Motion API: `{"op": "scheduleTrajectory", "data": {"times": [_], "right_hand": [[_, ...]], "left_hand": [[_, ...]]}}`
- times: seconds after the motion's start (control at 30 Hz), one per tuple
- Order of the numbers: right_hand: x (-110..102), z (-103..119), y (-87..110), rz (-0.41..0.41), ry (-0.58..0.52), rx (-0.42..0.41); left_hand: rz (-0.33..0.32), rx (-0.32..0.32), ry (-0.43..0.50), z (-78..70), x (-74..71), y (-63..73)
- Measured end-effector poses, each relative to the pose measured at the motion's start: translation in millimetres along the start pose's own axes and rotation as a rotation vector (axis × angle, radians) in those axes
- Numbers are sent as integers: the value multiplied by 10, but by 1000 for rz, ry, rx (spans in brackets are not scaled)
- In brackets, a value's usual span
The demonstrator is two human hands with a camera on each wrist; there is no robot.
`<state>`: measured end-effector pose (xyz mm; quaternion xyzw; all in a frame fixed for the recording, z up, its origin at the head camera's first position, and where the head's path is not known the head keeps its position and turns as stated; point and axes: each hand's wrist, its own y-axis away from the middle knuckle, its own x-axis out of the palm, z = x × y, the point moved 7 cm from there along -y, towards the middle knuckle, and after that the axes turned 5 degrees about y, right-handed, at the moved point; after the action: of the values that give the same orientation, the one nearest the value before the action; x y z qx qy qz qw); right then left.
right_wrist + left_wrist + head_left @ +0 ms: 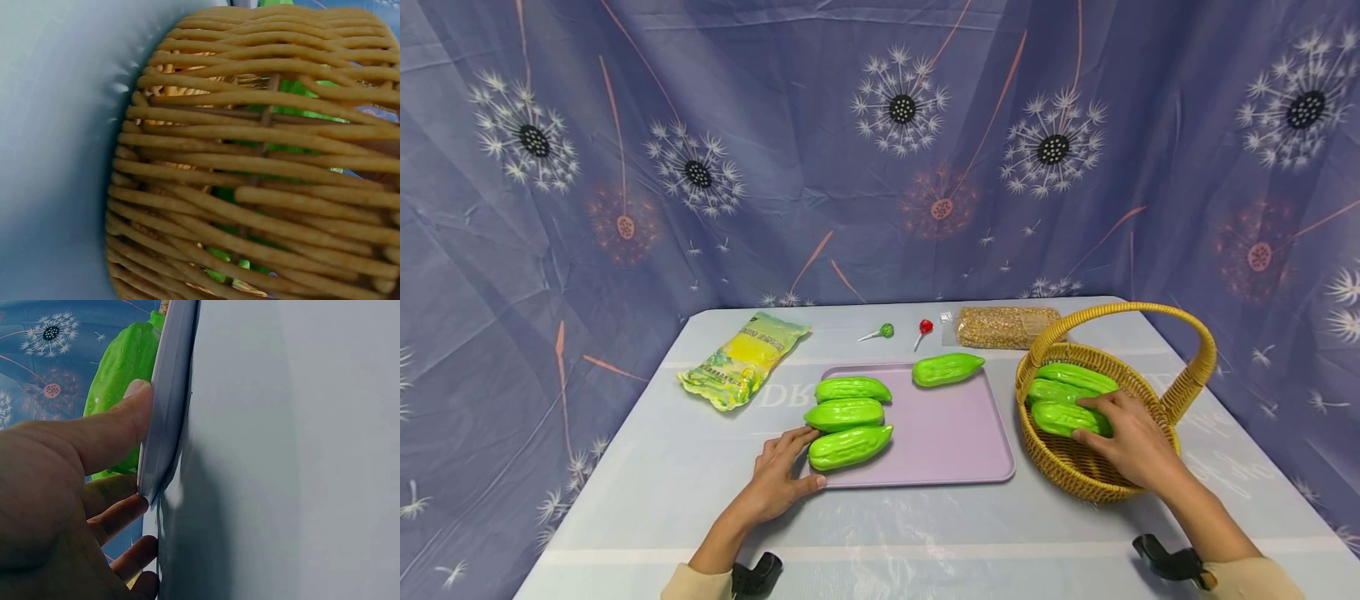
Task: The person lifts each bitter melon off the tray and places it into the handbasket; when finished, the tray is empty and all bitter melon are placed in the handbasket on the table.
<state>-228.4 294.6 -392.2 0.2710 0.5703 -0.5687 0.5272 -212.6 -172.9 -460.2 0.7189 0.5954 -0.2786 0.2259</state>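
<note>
In the basket [1063,471], my right hand [1131,437] grips the nearest bitter melon [1070,419], thumb on its near side and fingers over its end. Two more bitter melons [1067,385] lie behind that one. My left hand [781,477] is at the near left corner of a lilac tray [943,450], its thumb [122,434] along the rim and its other fingers spread by the side. Three glossy green bitter melons [850,448] lie stacked in a row at the tray's left, and another bitter melon [947,369] sits at its back right. Wicker hides my right hand in the right wrist view.
The basket's tall arched handle [1198,350] rises over its right side. Behind the tray lie a green lollipop [887,331], a red lollipop [926,327] and a clear bag of grains [1003,327]. A yellow-green packet [745,358] lies at the back left. A patterned curtain [820,167] hangs behind the table.
</note>
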Motion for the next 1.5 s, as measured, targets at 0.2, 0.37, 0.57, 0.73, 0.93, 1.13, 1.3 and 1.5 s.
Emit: {"op": "scheduleTrajectory", "data": {"times": [0.2, 0.37, 0.57, 0.73, 0.93, 1.13, 1.3, 1.5], "right_hand": [[64, -23, -15, 20, 16, -5], [106, -18, -32, 53, 40, 2], [145, -15, -37, 78, 67, 13], [168, -11, -39, 103, 89, 12], [198, 9, -22, 118, 116, 1], [206, 12, -15, 118, 116, -9], [204, 14, -25, 97, 121, -28], [203, 2, -36, 105, 127, -19]], "left_hand": [[0, -4, 10, 0, -4, 5], [-2, -2, 10, 1, -1, 3], [-5, 6, 5, -3, -5, 5], [-4, 8, 10, -7, -7, 4], [1, 2, 11, -6, -5, 6], [0, 2, 16, -3, -2, 6], [-8, 6, 20, 0, -2, 6], [-8, 8, 18, 9, 2, 3]]}}
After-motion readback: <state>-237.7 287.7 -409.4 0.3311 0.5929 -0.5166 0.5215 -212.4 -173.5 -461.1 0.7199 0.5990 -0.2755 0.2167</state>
